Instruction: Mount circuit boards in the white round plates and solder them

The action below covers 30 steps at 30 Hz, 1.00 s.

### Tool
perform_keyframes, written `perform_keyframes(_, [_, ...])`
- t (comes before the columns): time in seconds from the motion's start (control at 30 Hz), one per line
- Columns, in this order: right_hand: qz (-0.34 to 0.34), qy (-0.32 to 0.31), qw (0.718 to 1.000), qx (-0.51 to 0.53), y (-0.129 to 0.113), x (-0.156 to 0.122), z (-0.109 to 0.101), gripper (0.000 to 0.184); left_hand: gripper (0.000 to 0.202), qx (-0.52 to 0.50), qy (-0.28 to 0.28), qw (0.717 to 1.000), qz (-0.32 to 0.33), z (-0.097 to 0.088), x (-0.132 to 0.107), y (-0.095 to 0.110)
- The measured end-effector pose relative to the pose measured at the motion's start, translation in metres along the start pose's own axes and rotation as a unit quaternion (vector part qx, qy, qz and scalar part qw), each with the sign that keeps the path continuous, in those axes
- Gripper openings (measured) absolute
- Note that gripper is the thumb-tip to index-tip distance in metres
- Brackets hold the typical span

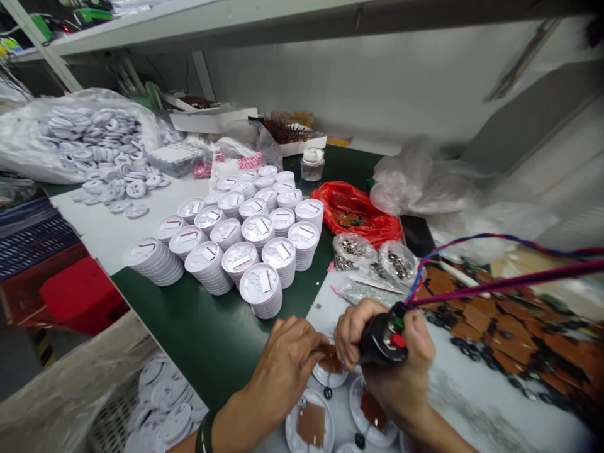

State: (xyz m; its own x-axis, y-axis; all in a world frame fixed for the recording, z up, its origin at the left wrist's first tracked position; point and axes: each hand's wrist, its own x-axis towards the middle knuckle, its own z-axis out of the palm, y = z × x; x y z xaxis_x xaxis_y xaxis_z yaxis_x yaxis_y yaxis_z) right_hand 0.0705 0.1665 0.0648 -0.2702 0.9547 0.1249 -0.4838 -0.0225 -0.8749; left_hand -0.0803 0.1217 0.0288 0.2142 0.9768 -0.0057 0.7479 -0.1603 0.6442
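My right hand (391, 365) is wrapped round a black electric screwdriver (383, 340) with red and blue wires on its upper end. My left hand (290, 355) has its fingers bent together at the left edge of a brown circuit board (331, 360). That board lies in a round white plastic cover (325, 380) under both hands; the screwdriver's tip is hidden. Nearer me, a second white cover (291, 434) holds a brown board (311, 424). Another brown board (374, 409) sits in a white cover beneath my right wrist. Small black round parts (328, 393) hang on wires by the covers.
Stacks of white covers (259, 283) stand ahead. Bags of small metal parts (353, 248) and a red bag (353, 211) lie beyond my hands. Brown boards (509, 333) are heaped at right. Loose white discs (113, 185) spill at far left. A shelf (283, 25) overhangs the table.
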Motion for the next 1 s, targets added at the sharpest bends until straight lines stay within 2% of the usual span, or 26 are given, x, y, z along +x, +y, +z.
perform_keyframes(0.23, [-0.003, -0.015, 0.999, 0.028, -0.004, 0.002, 0.009, 0.060, 0.013, -0.001, 0.005, 1.000, 0.006, 0.000, -0.002, -0.003])
perform_keyframes(0.5, [-0.022, -0.016, 0.999, 0.034, -0.012, 0.005, 0.007, 0.060, 0.014, -0.011, 0.004, 1.000, 0.017, 0.004, -0.001, -0.006])
perform_keyframes(0.73, [0.007, -0.015, 1.000, 0.023, 0.000, 0.003, 0.005, 0.061, 0.011, -0.006, 0.012, 1.000, 0.019, 0.007, -0.002, -0.006])
perform_keyframes(0.83, [-0.011, -0.015, 0.999, 0.044, -0.007, 0.004, 0.010, 0.061, 0.010, -0.012, 0.013, 1.000, 0.021, 0.006, -0.001, -0.006])
perform_keyframes(1.0, [-0.023, 0.001, 0.998, 0.056, -0.025, 0.005, 0.017, 0.056, 0.008, -0.041, 0.003, 0.997, 0.061, 0.006, 0.006, -0.003])
